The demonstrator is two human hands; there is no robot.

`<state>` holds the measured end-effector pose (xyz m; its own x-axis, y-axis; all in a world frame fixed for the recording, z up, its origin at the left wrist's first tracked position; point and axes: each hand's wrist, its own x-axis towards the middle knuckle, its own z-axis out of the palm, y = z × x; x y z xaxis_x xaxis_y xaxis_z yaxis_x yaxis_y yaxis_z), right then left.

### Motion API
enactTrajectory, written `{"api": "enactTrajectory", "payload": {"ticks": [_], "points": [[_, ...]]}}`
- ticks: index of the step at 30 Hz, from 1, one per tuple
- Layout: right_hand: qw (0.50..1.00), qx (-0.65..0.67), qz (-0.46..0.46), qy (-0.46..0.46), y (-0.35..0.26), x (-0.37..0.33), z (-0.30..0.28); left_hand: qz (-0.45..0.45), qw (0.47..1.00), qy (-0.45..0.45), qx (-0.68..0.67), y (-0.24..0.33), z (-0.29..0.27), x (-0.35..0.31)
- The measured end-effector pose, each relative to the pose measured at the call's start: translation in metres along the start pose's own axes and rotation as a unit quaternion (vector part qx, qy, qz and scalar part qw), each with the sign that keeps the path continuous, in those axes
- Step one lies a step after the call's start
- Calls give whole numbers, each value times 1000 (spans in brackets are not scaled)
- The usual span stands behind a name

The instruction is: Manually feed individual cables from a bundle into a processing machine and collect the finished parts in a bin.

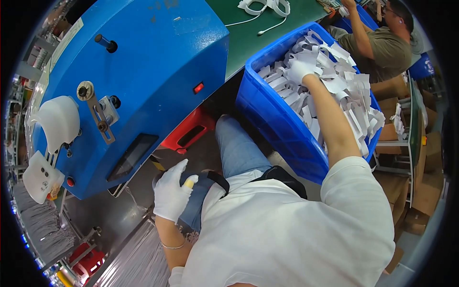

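My right hand [302, 68], in a white glove, reaches into a blue plastic crate [282, 119] on my right. The crate is heaped with white curled strips or cable-like pieces [351, 119]; their exact kind is unclear. Its fingers are down among the pieces, so whether they grip one is hidden. My left hand [172, 191], also white-gloved, hovers over my lap, holding nothing. Its fingers are stretched out and the thumb, with a yellow covering on its tip, stands apart.
A big blue machine [158, 62] with a crank arm, a screen [133, 157] and a lit red switch fills the left. White cable loops [267, 7] lie on the green table. Grey-white strands [138, 260] hang at lower left. Another person [382, 43] works beyond the crate, near cardboard boxes [425, 177].
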<state>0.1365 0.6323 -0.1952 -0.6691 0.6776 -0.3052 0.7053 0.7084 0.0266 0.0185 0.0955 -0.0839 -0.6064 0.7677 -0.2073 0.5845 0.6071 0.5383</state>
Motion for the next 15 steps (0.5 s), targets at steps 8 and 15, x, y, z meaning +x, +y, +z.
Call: {"api": "enactTrajectory", "payload": {"ticks": [8, 15], "points": [[994, 49, 10, 95, -13, -62, -22, -17, 1000, 13, -14, -3, -8, 0], [979, 198, -22, 49, -17, -50, 20, 49, 998, 10, -48, 19, 1, 17]]}}
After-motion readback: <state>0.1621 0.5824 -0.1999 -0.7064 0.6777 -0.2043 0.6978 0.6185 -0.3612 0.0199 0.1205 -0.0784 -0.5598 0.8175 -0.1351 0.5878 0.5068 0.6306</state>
